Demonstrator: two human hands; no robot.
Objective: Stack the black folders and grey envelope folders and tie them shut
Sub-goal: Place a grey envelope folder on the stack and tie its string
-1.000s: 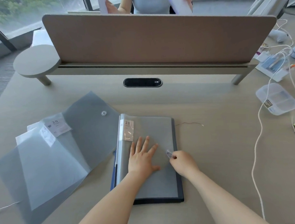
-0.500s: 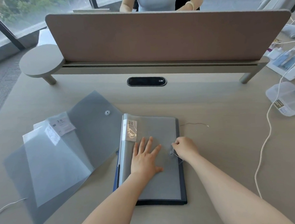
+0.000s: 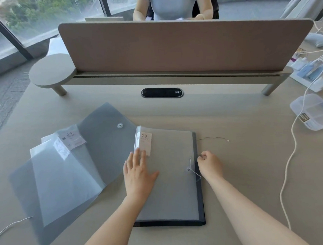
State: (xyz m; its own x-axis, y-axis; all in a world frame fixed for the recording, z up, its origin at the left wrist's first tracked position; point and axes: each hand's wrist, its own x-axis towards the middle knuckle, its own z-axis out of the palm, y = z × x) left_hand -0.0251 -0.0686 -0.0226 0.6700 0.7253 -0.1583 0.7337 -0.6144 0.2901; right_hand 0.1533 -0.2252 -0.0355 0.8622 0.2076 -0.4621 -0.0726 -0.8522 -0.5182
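A grey envelope folder (image 3: 171,192) lies on a black folder (image 3: 201,209) in the middle of the desk, its label at the top left. My left hand (image 3: 138,176) presses flat on the grey folder, fingers spread. My right hand (image 3: 209,163) is closed at the folder's right edge, pinching the thin white tie string (image 3: 194,171) that runs from the folder's button (image 3: 188,169). To the left lie more grey envelope folders (image 3: 66,174), fanned out and overlapping, one with its flap open and a button (image 3: 120,125) showing.
A loose thin string (image 3: 213,138) lies right of the stack. A clear plastic box (image 3: 313,112) and white cables (image 3: 288,165) occupy the right side. A brown divider screen (image 3: 181,47) stands behind; a person sits beyond it. A cable port (image 3: 162,93) sits mid-desk.
My right hand has moved from the button out past the folder's right edge, drawing the string with it. My left hand slid up toward the label.
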